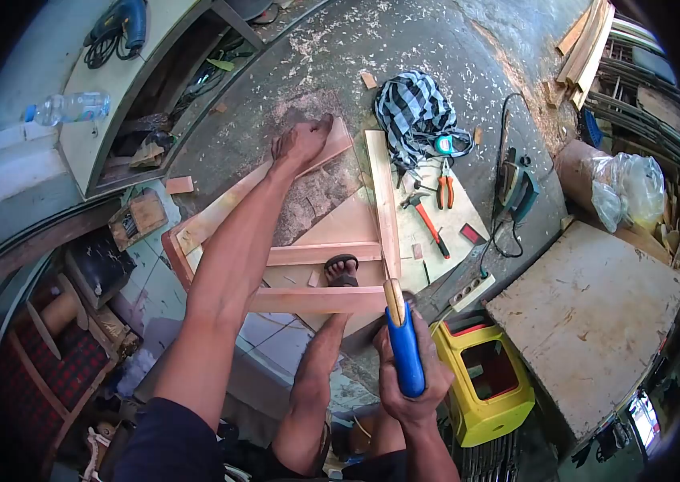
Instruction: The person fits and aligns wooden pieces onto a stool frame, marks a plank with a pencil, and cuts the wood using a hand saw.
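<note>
A wooden frame of pale planks lies on the floor in front of me, with a crosspiece [324, 254] and a nearer rail [316, 300]. My left hand [301, 145] reaches far forward, its fingers closed over the far end of a side board [338, 143]. In my right hand [414, 377], near the frame's right corner, is a tool with a blue grip [406, 353] and a pale wood-coloured shaft pointing away from me. Its working end is not clear. Another long plank [382, 201] runs away from that corner. My sandalled foot [342, 269] stands inside the frame.
Right of the frame lie a hammer [428, 226], pliers [444, 186], a tape measure [443, 145] and a checked cloth [414, 104]. A corded power tool [518, 189], power strip [472, 292] and yellow stool [488, 377] sit further right. A drill [119, 28] rests on the left shelf.
</note>
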### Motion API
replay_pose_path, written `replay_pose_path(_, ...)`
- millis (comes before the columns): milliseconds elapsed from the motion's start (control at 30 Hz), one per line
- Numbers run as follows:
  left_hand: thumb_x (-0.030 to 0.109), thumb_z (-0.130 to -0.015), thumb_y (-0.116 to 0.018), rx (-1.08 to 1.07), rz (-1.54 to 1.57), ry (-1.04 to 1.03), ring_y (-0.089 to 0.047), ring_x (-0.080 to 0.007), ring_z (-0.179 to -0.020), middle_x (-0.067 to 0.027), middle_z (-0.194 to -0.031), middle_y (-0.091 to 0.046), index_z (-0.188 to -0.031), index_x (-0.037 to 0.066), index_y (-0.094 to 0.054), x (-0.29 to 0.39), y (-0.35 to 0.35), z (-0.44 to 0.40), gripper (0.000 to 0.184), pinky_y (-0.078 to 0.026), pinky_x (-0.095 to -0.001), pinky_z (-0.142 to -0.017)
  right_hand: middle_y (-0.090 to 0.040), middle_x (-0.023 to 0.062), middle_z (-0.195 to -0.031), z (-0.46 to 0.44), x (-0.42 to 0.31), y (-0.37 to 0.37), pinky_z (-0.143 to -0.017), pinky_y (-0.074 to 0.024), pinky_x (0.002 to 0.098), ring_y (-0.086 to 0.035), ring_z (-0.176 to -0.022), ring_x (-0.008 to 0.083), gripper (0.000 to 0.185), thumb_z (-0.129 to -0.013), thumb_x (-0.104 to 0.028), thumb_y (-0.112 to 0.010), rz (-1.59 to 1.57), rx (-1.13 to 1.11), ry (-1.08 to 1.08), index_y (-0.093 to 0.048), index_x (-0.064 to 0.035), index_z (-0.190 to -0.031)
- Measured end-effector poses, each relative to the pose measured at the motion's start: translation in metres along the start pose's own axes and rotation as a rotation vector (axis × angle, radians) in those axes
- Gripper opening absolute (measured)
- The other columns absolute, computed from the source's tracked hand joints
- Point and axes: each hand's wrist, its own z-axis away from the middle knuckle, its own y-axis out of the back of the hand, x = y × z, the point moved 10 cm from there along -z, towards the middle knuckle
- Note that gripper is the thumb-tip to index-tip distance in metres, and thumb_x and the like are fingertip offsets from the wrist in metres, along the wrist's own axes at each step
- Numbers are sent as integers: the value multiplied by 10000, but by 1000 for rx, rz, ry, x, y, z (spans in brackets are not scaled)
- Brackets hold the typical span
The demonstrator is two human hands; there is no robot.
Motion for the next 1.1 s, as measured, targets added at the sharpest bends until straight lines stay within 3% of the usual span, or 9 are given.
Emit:
replay_pose_path(67,721,-938,-376,6,-8,-38,-612,-401,-1238,-162,-1298,-678,-1227,196,-733,6,2,2,698,-405,-483,-1092,-732,242,-1016,-1,0,-4,-642,-569,307,-715,-650,217,666,-688,-33,-627,65,-19,42,-578,124,-1333)
replay_pose_path(267,768,-910,-374,-26,-29,0,-616,-389,-1237,-141,-1298,-683,-1247,240,-721,-1,-7,-4,716,-377,-501,-1103,-736,240,-1053,9,11,-12,-608,-562,307,-719,-630,212,684,-668,-47,-650,67,-142,-24,-593,94,-1335)
replay_pose_path(300,742,-924,-395,21,-68,-3,-644,-373,-1185,-124,-1243,-707,-1251,279,-713,-3,-6,-4,650,-440,-483,-1028,-736,241,-1064,10,13,-13,-605,-562,309,-719,-628,212,686,-665,-49,-653,51,-163,-47,-595,90,-1335)
replay_pose_path(400,714,-940,-413,76,-134,-18,-678,-355,-1115,-108,-1170,-734,-1252,324,-704,0,-2,-12,578,-508,-457,-942,-731,251,-1086,4,15,-13,-597,-565,319,-718,-612,233,684,-657,-54,-658,86,-117,9,-603,83,-1324)
replay_pose_path(500,699,-945,-408,65,-156,-23,-698,-356,-1049,-111,-1105,-745,-1217,322,-717,-7,-7,-15,558,-522,-463,-888,-636,361,-1233,-5,22,-19,-660,-588,359,-742,-728,335,679,-659,-71,-687,-28,-117,-47,-603,84,-1315)
replay_pose_path(567,657,-952,-427,109,-160,-61,-705,-359,-996,-106,-1058,-749,-1133,274,-740,-5,-3,-15,527,-527,-474,-842,-748,201,-969,-12,19,-17,-562,-562,318,-687,-570,256,689,-684,-92,-760,14,-121,3,-603,89,-1330)
replay_pose_path(667,739,-925,-369,64,-160,-63,-668,-389,-1127,-160,-1179,-723,-1169,248,-745,-3,-8,-12,665,-451,-498,-988,-736,224,-1066,-18,20,-13,-594,-574,328,-701,-593,254,686,-684,-95,-772,-79,-44,60,-605,91,-1324)
replay_pose_path(800,705,-923,-370,67,-231,-132,-667,-385,-1127,-154,-1178,-724,-1190,276,-734,-20,-26,-43,623,-426,-485,-1007,-738,214,-1075,-17,26,-12,-622,-586,333,-708,-603,242,702,-676,-86,-759,-25,-113,63,-596,94,-1334)
replay_pose_path(1100,706,-937,-350,-7,-163,12,-647,-340,-1194,-103,-1253,-710,-1268,313,-704,-33,-19,-26,623,-384,-520,-1052,-729,209,-1142,-13,24,-3,-664,-600,326,-740,-673,230,714,-674,-67,-739,-33,-133,80,-578,98,-1349)
